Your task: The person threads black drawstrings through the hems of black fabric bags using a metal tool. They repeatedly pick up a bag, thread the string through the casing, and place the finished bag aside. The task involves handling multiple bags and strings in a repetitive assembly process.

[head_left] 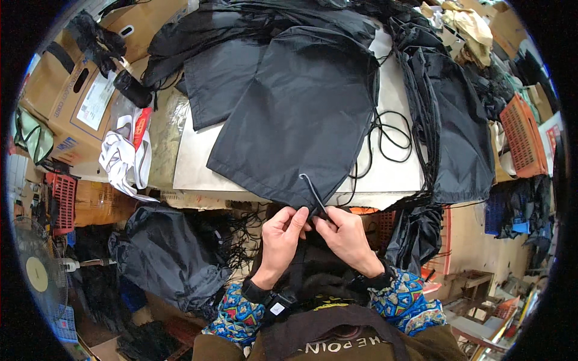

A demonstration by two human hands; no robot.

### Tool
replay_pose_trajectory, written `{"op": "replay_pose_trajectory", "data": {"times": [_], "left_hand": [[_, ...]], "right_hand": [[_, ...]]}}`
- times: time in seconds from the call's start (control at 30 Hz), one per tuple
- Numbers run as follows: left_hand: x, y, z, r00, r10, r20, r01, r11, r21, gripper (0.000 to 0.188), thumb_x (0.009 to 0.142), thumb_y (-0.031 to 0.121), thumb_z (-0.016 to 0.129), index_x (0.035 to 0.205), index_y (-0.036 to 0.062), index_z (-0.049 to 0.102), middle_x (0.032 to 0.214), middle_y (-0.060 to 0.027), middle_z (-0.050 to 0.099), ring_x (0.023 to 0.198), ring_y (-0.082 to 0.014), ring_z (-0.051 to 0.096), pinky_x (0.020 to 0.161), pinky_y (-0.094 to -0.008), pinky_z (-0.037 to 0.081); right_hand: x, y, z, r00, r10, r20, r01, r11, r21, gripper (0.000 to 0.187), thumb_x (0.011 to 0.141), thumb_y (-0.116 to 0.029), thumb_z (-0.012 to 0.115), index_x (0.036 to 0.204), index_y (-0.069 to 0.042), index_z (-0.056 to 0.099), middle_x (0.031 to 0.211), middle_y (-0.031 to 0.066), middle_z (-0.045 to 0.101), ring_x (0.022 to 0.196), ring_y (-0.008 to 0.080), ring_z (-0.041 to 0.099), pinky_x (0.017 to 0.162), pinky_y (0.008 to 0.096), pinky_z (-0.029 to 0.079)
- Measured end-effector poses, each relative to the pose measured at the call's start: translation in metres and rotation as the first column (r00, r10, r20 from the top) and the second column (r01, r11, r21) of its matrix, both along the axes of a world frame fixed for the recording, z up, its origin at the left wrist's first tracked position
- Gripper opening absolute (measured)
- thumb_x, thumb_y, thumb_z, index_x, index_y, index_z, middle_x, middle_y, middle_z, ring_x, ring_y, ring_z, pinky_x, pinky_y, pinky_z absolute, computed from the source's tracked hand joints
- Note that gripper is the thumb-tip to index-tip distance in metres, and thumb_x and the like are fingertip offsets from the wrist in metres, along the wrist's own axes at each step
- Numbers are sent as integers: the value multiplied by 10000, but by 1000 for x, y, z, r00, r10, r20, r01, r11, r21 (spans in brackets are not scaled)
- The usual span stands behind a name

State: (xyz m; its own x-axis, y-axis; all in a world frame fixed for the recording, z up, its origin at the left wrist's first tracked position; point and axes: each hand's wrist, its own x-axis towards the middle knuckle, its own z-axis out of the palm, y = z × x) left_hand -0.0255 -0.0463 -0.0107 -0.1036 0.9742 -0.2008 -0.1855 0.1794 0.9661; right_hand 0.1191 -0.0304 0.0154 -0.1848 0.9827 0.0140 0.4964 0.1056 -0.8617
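A black fabric drawstring bag [301, 114] lies spread over the work surface, its near corner hanging at the front edge. My left hand [282, 239] is closed, thumb and fingers pinching that corner. Close beside it, my right hand [350, 242] is closed on a thin dark tool [313, 191] with a pale hooked tip, which slants up over the bag's corner. The fingertips of both hands nearly meet, and what lies between them is partly hidden. Black cord [391, 135] loops loosely to the right of the bag.
More black bags [451, 126] are heaped right and behind. A cardboard box [72, 108] and white straps [126, 150] are at left. An orange basket [522, 138] stands far right. A fan [37, 274] is low left, near a black bundle [171, 259].
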Motion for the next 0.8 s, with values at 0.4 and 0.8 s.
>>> {"op": "replay_pose_trajectory", "data": {"times": [0.4,0.8], "left_hand": [[-8,2,7,926,-50,375,92,991,-96,164,898,114,592,832,-28,640,814,-86,639,657,-139,614,550,-239,490],[-9,10,14,794,106,599,35,975,-219,157,895,157,609,919,2,622,890,-125,666,824,-204,672,680,-274,565]], "right_hand": [[-2,4,-8,999,39,-32,-35,993,116,189,860,-152,589,939,20,597,705,142,567,607,266,569,546,349,441],[34,-31,35,971,237,-2,-234,958,-165,129,927,-93,485,899,3,567,655,158,548,569,290,562,538,341,431]]}}
